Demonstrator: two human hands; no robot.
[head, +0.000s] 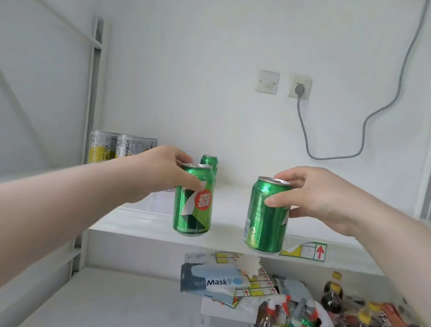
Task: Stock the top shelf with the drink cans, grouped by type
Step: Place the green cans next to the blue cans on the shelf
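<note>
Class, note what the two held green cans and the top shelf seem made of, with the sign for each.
Left can and right can: probably thin metal, glossy green print; streaky highlights, bare silvery rims. Top shelf: smooth white, slightly shiny board, perhaps painted or laminated; core unclear.

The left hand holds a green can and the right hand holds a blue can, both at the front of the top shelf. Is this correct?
Not quite. The head view shows the right hand holding a green can, not a blue one. The left hand holds the other green can at the top shelf's front.
</note>
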